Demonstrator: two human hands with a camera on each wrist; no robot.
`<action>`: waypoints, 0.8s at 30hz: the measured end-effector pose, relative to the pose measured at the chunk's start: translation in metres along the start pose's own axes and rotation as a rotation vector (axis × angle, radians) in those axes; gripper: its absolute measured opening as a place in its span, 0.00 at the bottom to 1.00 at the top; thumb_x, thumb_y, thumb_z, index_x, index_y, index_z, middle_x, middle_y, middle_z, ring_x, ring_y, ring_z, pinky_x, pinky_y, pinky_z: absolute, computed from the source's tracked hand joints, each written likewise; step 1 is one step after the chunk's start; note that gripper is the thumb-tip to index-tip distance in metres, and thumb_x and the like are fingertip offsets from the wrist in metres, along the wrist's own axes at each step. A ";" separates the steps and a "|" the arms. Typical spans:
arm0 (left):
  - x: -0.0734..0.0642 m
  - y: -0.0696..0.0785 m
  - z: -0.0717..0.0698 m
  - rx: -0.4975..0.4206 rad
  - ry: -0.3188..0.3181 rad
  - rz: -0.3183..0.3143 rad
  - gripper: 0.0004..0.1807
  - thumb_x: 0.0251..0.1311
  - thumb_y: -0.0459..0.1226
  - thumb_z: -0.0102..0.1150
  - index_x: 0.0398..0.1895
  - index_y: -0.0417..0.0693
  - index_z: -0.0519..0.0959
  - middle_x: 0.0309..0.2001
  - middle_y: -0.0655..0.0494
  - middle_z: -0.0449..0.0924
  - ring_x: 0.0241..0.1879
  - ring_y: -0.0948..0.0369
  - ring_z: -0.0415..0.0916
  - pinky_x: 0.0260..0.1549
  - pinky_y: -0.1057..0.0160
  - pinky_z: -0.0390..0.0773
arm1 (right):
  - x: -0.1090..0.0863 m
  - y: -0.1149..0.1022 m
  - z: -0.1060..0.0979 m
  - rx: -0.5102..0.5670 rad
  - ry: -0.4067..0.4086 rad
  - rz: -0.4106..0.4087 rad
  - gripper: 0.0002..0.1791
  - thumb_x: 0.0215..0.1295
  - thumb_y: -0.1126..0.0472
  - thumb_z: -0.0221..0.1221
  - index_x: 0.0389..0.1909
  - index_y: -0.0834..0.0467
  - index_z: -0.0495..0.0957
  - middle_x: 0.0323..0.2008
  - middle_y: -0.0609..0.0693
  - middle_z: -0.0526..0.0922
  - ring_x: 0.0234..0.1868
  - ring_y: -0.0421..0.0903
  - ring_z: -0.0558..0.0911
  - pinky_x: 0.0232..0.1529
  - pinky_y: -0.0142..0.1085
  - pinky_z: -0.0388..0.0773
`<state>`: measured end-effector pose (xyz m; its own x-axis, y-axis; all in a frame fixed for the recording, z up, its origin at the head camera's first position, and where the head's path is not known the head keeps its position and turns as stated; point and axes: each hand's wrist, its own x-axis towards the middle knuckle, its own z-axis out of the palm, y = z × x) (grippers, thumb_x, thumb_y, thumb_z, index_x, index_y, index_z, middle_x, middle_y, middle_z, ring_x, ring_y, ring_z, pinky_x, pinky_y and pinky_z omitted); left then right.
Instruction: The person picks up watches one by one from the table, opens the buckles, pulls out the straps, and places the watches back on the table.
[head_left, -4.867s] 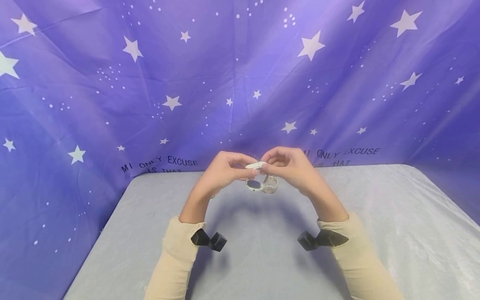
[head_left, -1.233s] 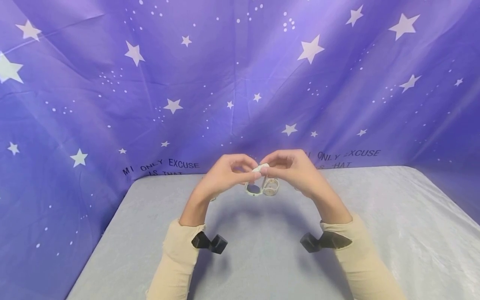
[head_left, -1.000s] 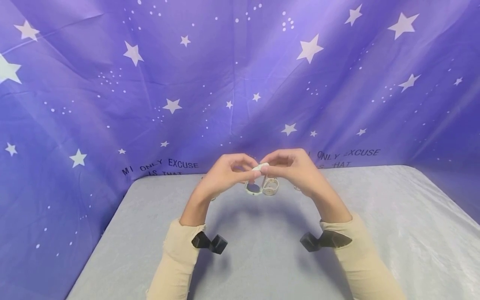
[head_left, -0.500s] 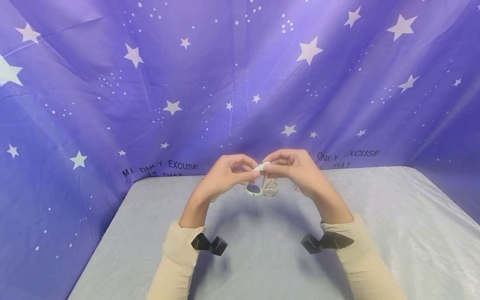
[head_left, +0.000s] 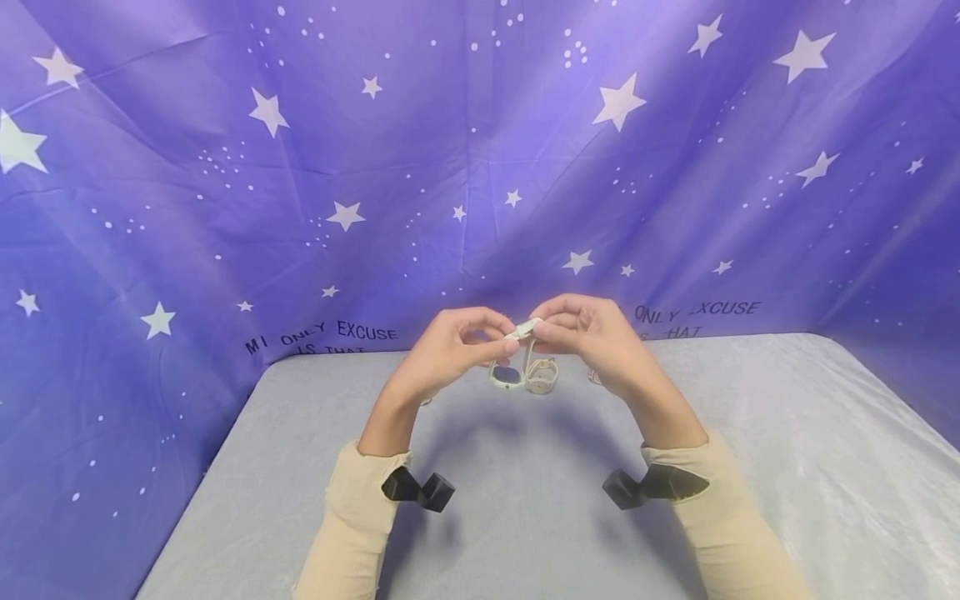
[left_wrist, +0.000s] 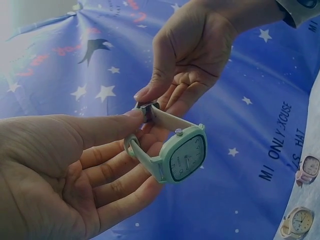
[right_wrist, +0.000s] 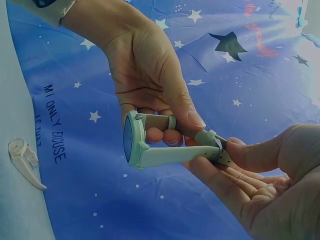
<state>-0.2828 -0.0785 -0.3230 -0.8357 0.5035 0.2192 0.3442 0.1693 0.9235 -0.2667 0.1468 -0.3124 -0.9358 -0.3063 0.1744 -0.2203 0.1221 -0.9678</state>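
A mint-green wristwatch (head_left: 507, 377) with a squarish face hangs above the table between both hands. In the left wrist view its dial (left_wrist: 187, 156) faces outward, and the strap loops back to the fingers. My left hand (head_left: 453, 342) pinches the strap beside the buckle, thumb on top. My right hand (head_left: 588, 333) pinches the strap at its other side, close to the left fingertips. The right wrist view shows the holed strap piece (right_wrist: 175, 156) running to the metal buckle (right_wrist: 218, 144), where the right thumb presses. Fingers partly hide the buckle.
On the grey cloth-covered table (head_left: 525, 517) stands a cream watch (head_left: 542, 379) behind the held one. A pinkish watch (head_left: 595, 377) lies partly behind the right wrist. Another pale watch (right_wrist: 20, 150) rests near the table edge. A purple star-patterned curtain (head_left: 480, 167) hangs behind.
The right hand has shifted slightly right and up, away from the left fingertips. The strap between the hands, level at first, now slants up to the right with more of it showing.
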 end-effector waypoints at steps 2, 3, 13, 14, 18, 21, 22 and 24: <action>0.000 0.000 0.000 0.003 0.005 0.003 0.10 0.64 0.33 0.67 0.46 0.40 0.84 0.38 0.44 0.88 0.33 0.52 0.86 0.38 0.56 0.88 | 0.000 0.000 0.000 0.008 0.002 -0.001 0.09 0.69 0.69 0.60 0.47 0.70 0.77 0.34 0.43 0.90 0.40 0.42 0.90 0.52 0.36 0.86; 0.000 0.000 -0.001 0.004 0.006 0.004 0.10 0.64 0.33 0.67 0.46 0.40 0.84 0.38 0.44 0.88 0.33 0.54 0.86 0.38 0.56 0.88 | 0.000 0.000 0.001 0.013 0.002 -0.002 0.09 0.69 0.70 0.60 0.47 0.70 0.77 0.33 0.43 0.90 0.39 0.42 0.90 0.52 0.36 0.86; -0.001 0.002 0.000 -0.019 0.026 0.000 0.09 0.63 0.31 0.67 0.45 0.39 0.84 0.36 0.46 0.88 0.36 0.42 0.85 0.36 0.58 0.87 | -0.002 -0.003 0.002 0.040 0.010 0.009 0.11 0.72 0.71 0.57 0.49 0.73 0.73 0.36 0.45 0.90 0.40 0.39 0.89 0.51 0.34 0.86; -0.001 0.003 0.000 -0.023 0.026 -0.002 0.09 0.63 0.32 0.67 0.45 0.39 0.84 0.36 0.46 0.88 0.36 0.42 0.85 0.36 0.58 0.87 | -0.002 -0.003 0.002 0.049 0.005 0.008 0.10 0.72 0.71 0.56 0.50 0.73 0.73 0.36 0.45 0.90 0.40 0.39 0.89 0.51 0.34 0.86; -0.002 0.003 -0.001 -0.025 0.029 -0.004 0.09 0.63 0.32 0.67 0.45 0.40 0.84 0.36 0.47 0.88 0.34 0.48 0.85 0.36 0.58 0.87 | -0.001 -0.002 0.002 0.082 -0.014 0.000 0.10 0.73 0.72 0.54 0.50 0.74 0.71 0.36 0.45 0.89 0.41 0.38 0.89 0.51 0.34 0.86; -0.002 0.003 -0.002 -0.026 0.032 -0.003 0.09 0.63 0.32 0.67 0.45 0.40 0.84 0.36 0.47 0.88 0.32 0.54 0.85 0.36 0.56 0.86 | -0.001 -0.001 0.001 0.108 -0.033 -0.008 0.10 0.74 0.73 0.52 0.51 0.75 0.69 0.37 0.46 0.89 0.42 0.39 0.89 0.52 0.34 0.85; -0.002 0.002 -0.002 -0.024 0.032 -0.003 0.09 0.63 0.32 0.67 0.45 0.40 0.84 0.36 0.48 0.88 0.32 0.56 0.85 0.36 0.55 0.86 | -0.001 -0.001 0.001 0.113 -0.038 -0.009 0.10 0.74 0.73 0.52 0.51 0.75 0.69 0.38 0.47 0.89 0.43 0.39 0.89 0.52 0.34 0.85; -0.001 0.002 -0.003 -0.022 0.031 -0.001 0.09 0.63 0.32 0.67 0.45 0.40 0.84 0.36 0.47 0.88 0.32 0.57 0.85 0.37 0.53 0.86 | 0.000 0.000 0.001 0.127 -0.042 -0.005 0.09 0.74 0.74 0.51 0.51 0.74 0.68 0.41 0.50 0.89 0.43 0.39 0.89 0.52 0.34 0.85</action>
<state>-0.2822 -0.0808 -0.3203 -0.8492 0.4765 0.2275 0.3339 0.1507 0.9305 -0.2662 0.1460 -0.3123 -0.9219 -0.3462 0.1739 -0.1856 0.0007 -0.9826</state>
